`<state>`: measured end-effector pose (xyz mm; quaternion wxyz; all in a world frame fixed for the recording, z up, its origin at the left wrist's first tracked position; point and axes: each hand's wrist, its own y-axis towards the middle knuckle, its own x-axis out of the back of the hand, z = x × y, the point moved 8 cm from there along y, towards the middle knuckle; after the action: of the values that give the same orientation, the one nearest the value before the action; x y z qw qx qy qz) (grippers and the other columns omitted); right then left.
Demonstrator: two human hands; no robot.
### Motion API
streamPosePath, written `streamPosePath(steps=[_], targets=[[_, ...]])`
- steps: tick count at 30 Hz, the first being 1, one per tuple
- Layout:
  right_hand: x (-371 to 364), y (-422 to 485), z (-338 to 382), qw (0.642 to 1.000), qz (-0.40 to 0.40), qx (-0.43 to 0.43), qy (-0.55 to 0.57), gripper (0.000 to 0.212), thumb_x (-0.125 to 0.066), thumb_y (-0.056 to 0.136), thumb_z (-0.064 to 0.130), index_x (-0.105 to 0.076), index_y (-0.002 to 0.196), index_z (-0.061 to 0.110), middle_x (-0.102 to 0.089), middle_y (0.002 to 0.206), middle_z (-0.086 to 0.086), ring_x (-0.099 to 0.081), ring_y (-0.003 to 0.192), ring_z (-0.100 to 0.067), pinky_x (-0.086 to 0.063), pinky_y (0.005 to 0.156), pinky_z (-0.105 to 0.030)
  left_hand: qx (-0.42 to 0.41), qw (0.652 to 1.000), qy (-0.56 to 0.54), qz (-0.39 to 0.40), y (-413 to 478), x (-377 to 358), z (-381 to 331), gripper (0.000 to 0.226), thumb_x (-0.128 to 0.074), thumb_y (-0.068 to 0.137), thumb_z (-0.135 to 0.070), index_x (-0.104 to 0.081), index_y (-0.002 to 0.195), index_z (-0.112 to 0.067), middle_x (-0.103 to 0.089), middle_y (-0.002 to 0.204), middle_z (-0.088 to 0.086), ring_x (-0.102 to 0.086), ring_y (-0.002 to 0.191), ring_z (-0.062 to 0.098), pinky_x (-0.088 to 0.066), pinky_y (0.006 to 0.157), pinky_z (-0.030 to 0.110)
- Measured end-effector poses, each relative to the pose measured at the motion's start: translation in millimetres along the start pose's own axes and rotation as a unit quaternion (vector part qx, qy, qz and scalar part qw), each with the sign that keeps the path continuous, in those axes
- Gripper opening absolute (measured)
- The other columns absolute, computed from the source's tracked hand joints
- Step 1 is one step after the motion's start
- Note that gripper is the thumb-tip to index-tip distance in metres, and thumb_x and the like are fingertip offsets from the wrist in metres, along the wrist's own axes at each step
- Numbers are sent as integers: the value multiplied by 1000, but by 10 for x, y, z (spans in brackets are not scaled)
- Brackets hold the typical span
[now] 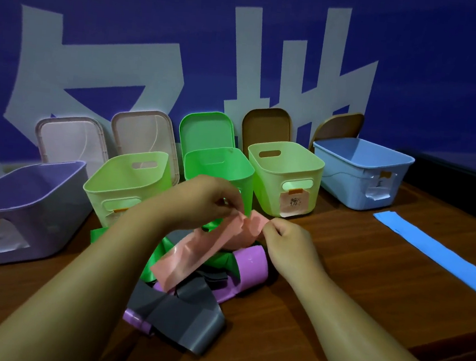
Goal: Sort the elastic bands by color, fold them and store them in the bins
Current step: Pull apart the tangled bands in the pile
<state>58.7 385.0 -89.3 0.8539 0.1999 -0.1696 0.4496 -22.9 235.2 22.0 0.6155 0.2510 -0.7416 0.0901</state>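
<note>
Both hands, left hand [214, 201] and right hand [286, 237], pinched the pink band [195, 252] above the mixed pile [185, 297] on the bench [366, 280], likely pulling it free to fold, bins [283, 179] far behind.

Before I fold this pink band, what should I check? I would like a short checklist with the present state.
1. Left hand and right hand both pinch the pink band: ok.
2. Pink band clear of the pile: its lower end rests on it, not ok.
3. Purple bin through blue bin uncovered: ok.
4. Bin for pink: labels unreadable, cannot tell.
5. Bare table at the right for folding: ok.
</note>
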Motion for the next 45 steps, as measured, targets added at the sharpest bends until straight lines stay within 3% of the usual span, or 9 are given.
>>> streamPosePath(steps=[5,8,16,19,24,32,40,42,45], targets=[[-50,-15,38,999,28,10,22,31,-56,105,32,-73,83,20,-73,77,1,-66,71,-14,-43,51,-26,-13,998,11,-60,87,399,-155,29,-64,101,-5,-77,118,-25,-67,98,-20,-62,88,-5,-49,78,12],[-85,-52,62,998,56,10,31,27,-58,107,38,-76,90,27,-75,81,5,-68,71,-8,-43,48,-16,-33,996,34,-82,138,588,-265,32,-60,101,-2,-76,121,-23,-66,103,-16,-63,93,5,-51,83,19],[-198,-103,121,992,118,34,41,30,-58,101,62,-71,116,40,-73,110,15,-66,103,-6,-50,78,-27,-72,969,127,-197,249,1356,-614,25,-55,105,-8,-72,119,-19,-62,106,-10,-58,93,12,-47,81,30],[-180,-108,178,990,105,69,69,22,-61,95,67,-71,108,52,-67,121,20,-62,116,-2,-47,90,-22,-68,955,129,-258,273,1706,-702,25,-55,104,-7,-72,119,-17,-65,108,-6,-60,96,15,-46,83,31],[-123,-135,236,986,94,76,116,50,-64,82,80,-72,121,51,-64,127,20,-59,119,-1,-48,94,-24,-42,944,123,-304,298,2010,-786,31,-53,99,-3,-73,116,-19,-63,102,-7,-59,87,14,-48,80,32],[-44,-79,168,989,69,32,128,27,-70,100,44,-72,126,38,-69,121,16,-63,106,0,-50,75,-20,-18,943,96,-317,311,2019,-768,28,-50,104,-9,-72,121,-16,-67,106,-4,-61,88,14,-48,81,30],[-24,-162,127,990,86,-13,107,28,-63,106,42,-74,130,32,-78,100,13,-73,89,-7,-54,67,-22,23,937,85,-337,413,1997,-603,26,-50,106,-13,-72,118,-17,-70,109,-1,-61,93,14,-46,81,30],[65,-236,108,991,91,-12,95,20,-58,108,42,-73,122,43,-78,94,14,-73,89,-11,-57,76,-30,38,935,76,-345,473,1968,-555,25,-50,107,-16,-72,117,-17,-70,109,-1,-60,94,15,-47,81,32],[329,-418,27,995,84,1,56,26,-52,110,44,-70,93,50,-66,74,15,-59,67,-6,-43,64,-30,56,935,65,-345,616,1824,-528,24,-51,107,-20,-72,117,-17,-67,103,-2,-61,93,17,-45,79,33]])
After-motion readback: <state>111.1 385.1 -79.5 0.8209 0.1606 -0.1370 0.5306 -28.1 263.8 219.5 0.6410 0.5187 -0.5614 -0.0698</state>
